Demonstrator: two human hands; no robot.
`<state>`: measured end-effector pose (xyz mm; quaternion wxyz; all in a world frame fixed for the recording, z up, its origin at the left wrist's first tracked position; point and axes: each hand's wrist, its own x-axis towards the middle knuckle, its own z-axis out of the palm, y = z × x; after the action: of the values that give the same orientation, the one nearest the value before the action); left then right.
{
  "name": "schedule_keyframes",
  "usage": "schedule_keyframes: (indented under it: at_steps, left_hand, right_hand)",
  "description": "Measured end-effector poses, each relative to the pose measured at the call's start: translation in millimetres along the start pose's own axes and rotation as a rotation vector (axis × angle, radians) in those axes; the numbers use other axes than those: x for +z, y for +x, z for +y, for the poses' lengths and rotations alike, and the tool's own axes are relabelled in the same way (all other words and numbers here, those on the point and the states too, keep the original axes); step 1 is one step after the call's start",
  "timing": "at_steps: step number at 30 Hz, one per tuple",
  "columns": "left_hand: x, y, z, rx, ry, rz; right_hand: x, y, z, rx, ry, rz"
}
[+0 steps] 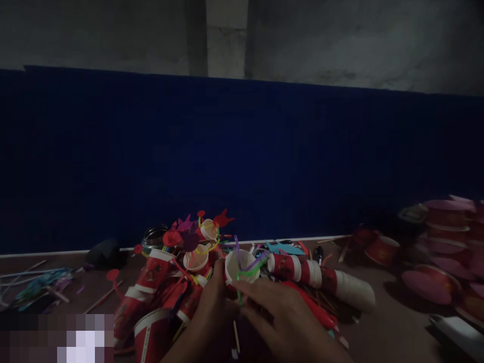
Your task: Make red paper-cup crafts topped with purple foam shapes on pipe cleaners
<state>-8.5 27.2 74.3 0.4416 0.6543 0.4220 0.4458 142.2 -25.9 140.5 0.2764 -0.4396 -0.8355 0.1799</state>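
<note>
A white-lined red paper cup (pixel 233 265) is tilted with its mouth toward me. My left hand (pixel 216 297) is closed round its left side, thumb up along the wall. A bent purple drinking straw (pixel 237 247) and a green straw (pixel 249 273) cross at the cup's mouth, both reaching past the right rim. My right hand (pixel 270 305) is at the front of the cup, its fingertips closed at the green straw, whose lower end shows below the rim. The fingers hide the cup's lower part.
Red paper cups (pixel 151 330) with straws and paper shapes (pixel 224 218) are heaped on the left. A row of stacked cups (pixel 321 276) lies on the right. Blurred cups with pink tops (pixel 434 282) stand far right. A blue panel (pixel 242 161) closes off the back.
</note>
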Motion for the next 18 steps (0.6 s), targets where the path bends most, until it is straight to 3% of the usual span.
schedule_keyframes:
  at_steps: [4,8,11,15,16,18]
  left_hand:
    - [0.5,0.5,-0.8,-0.001,0.066,0.089]
    - [0.7,1.6,3.7,0.029,-0.234,-0.024]
    - [2.1,3.2,1.3,0.041,-0.359,-0.080]
    - [2.5,9.0,-6.7,0.056,-0.064,-0.062]
    - [2.2,10.2,-8.0,0.069,0.039,-0.032]
    - [1.4,10.8,-9.1,0.082,0.121,-0.009]
  right_hand:
    - [-2.3,5.9,-4.0,-0.096,-0.028,-0.035]
    - [-12.5,4.7,-12.7,-0.145,0.059,-0.132]
    - [-17.3,-2.9,-15.2,-0.096,0.178,-0.159]
    - [-24.2,-13.5,-5.4,0.118,0.266,-0.156]
    - [-26.7,-14.1,-1.4,0.175,0.284,-0.115]
    - [-31.5,-12.1,5.9,0.224,0.283,0.089]
